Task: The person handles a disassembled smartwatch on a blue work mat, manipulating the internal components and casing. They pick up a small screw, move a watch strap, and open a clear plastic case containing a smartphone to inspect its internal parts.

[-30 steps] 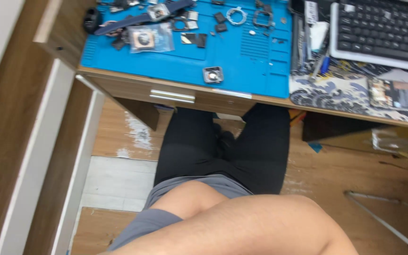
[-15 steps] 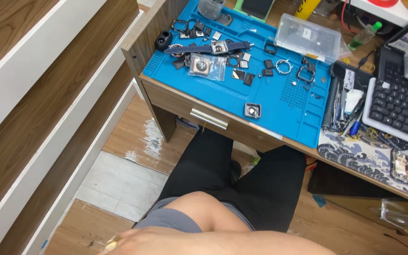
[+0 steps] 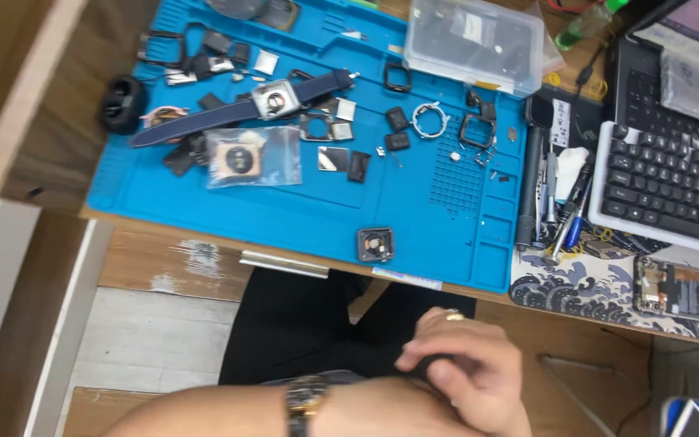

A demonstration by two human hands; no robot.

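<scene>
At the bottom centre of the frame I see both hands brought together below the desk edge. The right hand [image 3: 467,368] lies over the left hand [image 3: 414,409], its fingers [image 3: 438,352] curled down and pinched around something small and dark that I cannot make out; a ring sits on one finger. The left hand is mostly covered, so I cannot tell how its fingers stand. A wristwatch [image 3: 305,400] with a dark band wraps the left wrist.

Above the hands, at the near edge of the blue work mat [image 3: 301,214], a small square watch case [image 3: 375,243] lies alone — well apart from both hands. Further up and left on the mat sits a watch with a dark blue strap [image 3: 244,107], beside a clear plastic bag [image 3: 254,157] with a part inside. A clear plastic box [image 3: 472,42] stands at the top — and a black keyboard [image 3: 665,186] fills the right side.
</scene>
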